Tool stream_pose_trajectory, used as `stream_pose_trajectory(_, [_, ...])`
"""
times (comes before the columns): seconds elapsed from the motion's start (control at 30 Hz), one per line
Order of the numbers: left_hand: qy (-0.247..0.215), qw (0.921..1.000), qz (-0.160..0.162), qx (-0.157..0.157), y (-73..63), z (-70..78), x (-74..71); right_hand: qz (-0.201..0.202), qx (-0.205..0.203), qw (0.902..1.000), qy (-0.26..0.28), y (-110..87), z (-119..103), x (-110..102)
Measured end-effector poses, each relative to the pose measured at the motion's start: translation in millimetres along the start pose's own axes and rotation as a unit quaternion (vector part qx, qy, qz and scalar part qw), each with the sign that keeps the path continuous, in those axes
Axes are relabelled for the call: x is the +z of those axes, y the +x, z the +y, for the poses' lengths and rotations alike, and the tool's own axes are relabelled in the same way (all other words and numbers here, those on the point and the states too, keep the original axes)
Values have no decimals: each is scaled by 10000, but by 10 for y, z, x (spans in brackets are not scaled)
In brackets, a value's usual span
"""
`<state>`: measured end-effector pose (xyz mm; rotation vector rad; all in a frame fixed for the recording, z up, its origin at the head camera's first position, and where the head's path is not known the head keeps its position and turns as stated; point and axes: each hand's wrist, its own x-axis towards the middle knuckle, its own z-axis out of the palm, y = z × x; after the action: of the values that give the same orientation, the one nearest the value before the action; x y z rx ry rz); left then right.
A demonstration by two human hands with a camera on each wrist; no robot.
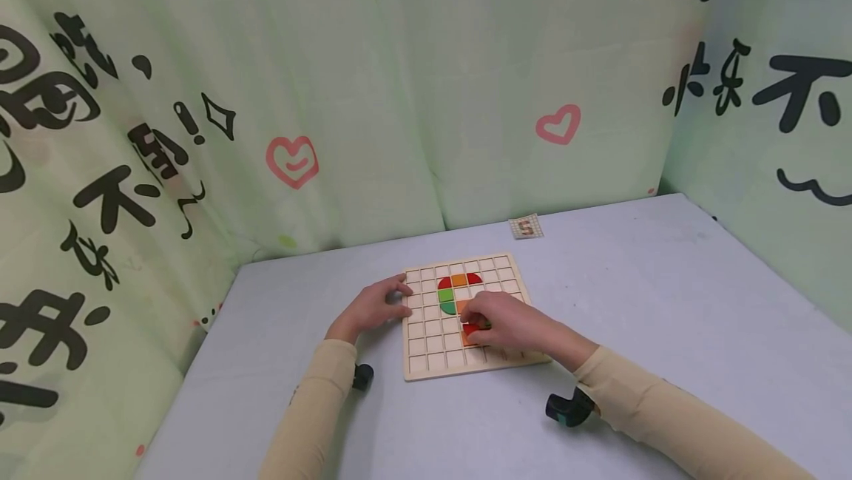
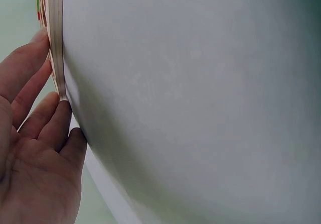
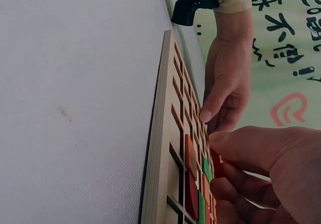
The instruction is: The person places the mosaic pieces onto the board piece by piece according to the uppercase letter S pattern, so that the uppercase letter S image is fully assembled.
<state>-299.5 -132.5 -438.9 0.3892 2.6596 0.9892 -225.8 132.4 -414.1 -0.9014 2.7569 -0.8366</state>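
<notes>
A wooden grid board [image 1: 426, 370] lies on the table, with colored tiles set in some of its squares. Along the top of the pattern, an orange tile [image 1: 459, 280] sits between two red rounded ones; a light green tile [image 1: 445, 294] and a darker green rounded tile [image 1: 447, 308] follow below. My left hand [image 1: 374, 305] touches the board's left edge, fingertips resting against its side in the left wrist view. Over the board's middle, my right hand [image 1: 507, 321] pinches a small red tile [image 3: 215, 161] between thumb and fingers. That hand hides part of the pattern.
A small patterned card [image 1: 526, 226] lies near the table's back edge. Black wrist devices [image 1: 569, 410] hang below both sleeves. A pale green curtain [image 1: 413, 95] with black lettering and pink hearts surrounds the white table [image 1: 632, 280] at the back and sides.
</notes>
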Motion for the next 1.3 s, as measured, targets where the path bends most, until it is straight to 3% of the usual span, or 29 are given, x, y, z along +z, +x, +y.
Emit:
stream_pose_trajectory(0.4, [2,10000,-9,4,9,-4,-7,-5,-307,9994,-163,64,-26,53])
stream_pose_trajectory(1.3, [50,10000,-19,38,17,-20,5,-52,-460,9977,-493,179,-92,228])
